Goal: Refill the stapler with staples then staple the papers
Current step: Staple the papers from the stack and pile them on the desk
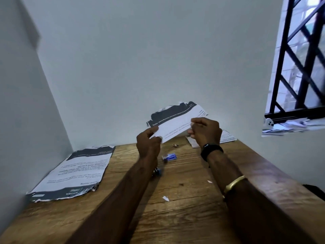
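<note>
Both hands, left [149,138] and right [204,131], pinch a sheet of paper [177,120] above the tabletop [184,199]; the staple box [169,157] lies below, stapler unidentifiable; ragged edges may misalign, spoiling the staple

A: What is worn on the arms?
B: Both forearms are bare, no sleeves showing. A black watch [211,150] with a wide black strap sits just behind the right hand [205,130].
A: Anything else?
B: A plain gold bangle [233,184] farther up that forearm. Left hand [148,143] and wrist carry nothing.
</note>
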